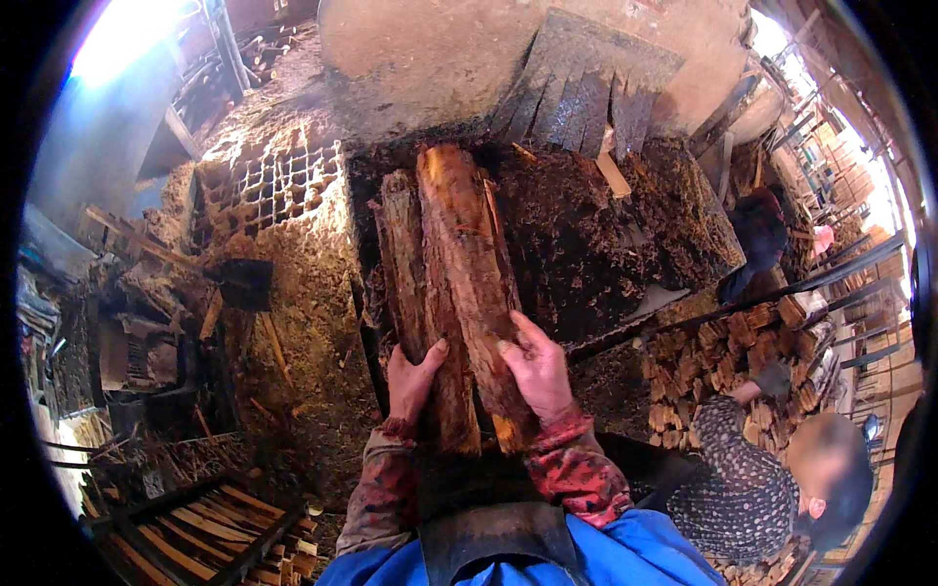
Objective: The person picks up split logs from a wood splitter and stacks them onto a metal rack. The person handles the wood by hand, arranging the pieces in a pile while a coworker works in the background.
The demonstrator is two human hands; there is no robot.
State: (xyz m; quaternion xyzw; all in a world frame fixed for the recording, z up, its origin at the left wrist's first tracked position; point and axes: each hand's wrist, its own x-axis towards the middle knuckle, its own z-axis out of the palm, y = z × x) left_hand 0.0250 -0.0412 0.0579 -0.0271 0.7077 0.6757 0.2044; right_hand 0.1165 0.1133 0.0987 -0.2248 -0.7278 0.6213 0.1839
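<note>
Two long bark-covered logs lie side by side in front of me, their near ends close to my apron. My left hand (415, 381) grips the outer side of the left log (403, 249), thumb on top and the other fingers hidden below. On the right log (461, 244), reddish and rough, my right hand (539, 366) is closed around the outer edge near its close end. Beneath the far parts of the logs is a dark work surface (596, 230) strewn with bark crumbs.
Hanging strips (576, 103) screen an opening beyond the surface. A shovel (244, 278) and sawdust-covered grate (264, 186) are at left. Slats fill a metal frame (210, 527) at lower left. A co-worker (743, 479) is beside stacked wood (728, 361) at right; another person (757, 234) stands farther back.
</note>
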